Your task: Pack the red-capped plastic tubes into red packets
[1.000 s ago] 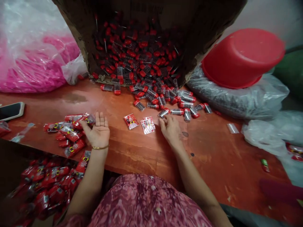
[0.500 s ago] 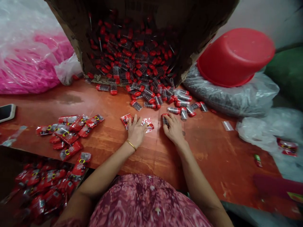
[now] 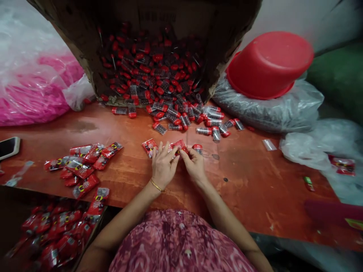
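A small red printed plastic packet [image 3: 179, 144] lies between my hands on the reddish table. My left hand [image 3: 163, 168] has its index finger and thumb at the packet's near edge, the other fingers stretched forward. Opposite it, my right hand [image 3: 194, 166] pinches the packet's right side with thumb and fingers. A second red packet [image 3: 148, 146] lies flat just left of my left fingertips. Just beyond my right knuckles lies a clear tube with a red cap [image 3: 197, 148], partly hidden; its contents look dark.
A cardboard box [image 3: 82, 56] spills red-capped tubes [image 3: 174, 113] onto the table. Filled red packets [image 3: 82, 166] lie at left, more in a box below. A phone [image 3: 10, 147], pink-filled bag [image 3: 34, 94], red tub [image 3: 272, 64] and plastic bags [image 3: 303, 151] stand around.
My right hand has moved left from the tube to the packet, leaving the tube on the table. My left hand's thumb and index finger have come together at the packet. The view has shifted slightly.
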`<state>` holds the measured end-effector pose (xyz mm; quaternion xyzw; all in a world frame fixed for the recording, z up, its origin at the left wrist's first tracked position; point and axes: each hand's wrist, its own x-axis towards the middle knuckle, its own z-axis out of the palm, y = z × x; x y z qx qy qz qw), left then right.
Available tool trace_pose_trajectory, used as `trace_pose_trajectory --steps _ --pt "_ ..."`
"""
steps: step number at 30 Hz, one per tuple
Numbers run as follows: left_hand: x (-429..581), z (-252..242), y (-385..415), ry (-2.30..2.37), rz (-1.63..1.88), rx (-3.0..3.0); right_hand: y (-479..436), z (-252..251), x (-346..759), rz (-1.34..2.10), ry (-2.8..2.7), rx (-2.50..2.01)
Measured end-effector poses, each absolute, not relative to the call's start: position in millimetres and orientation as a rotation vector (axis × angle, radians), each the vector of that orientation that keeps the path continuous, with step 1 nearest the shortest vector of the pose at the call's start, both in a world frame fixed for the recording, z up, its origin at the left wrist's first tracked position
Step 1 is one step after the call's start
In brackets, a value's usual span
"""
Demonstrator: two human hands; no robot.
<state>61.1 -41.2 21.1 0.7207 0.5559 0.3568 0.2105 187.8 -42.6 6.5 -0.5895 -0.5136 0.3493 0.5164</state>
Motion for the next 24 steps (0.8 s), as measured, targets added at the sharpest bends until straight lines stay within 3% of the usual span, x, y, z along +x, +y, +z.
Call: trace_pose_trajectory --steps 5,8,12,18,22,24 --pt "66.5 26.2 -34.2 1.271 0.853 1.13 -44.0 11.8 187.8 0.889 -1.123 -1.446" --pt "66.5 23.7 -27.5 1.223 0.789 0.957 -45.1 10.0 190.2 0.938 -1.164 -1.438" --pt "59.6 21.1 -21.0 1.393 0.772 1.259 -39.6 2.4 200.8 0.838 -1.1 -1.527" --pt "66.9 32.6 -15.6 1.619 0.306 2.042 -34.9 4.7 207.4 0.818 -1.161 -1.468" --pt "69.9 44.1 -10.9 1.658 0.068 2.163 -38.8 9.1 203.2 0.801 -1.126 -1.487" --pt "65.2 47.3 -10.5 1.669 0.108 2.167 -40.9 10.4 202.8 0.801 -1.097 -1.49"
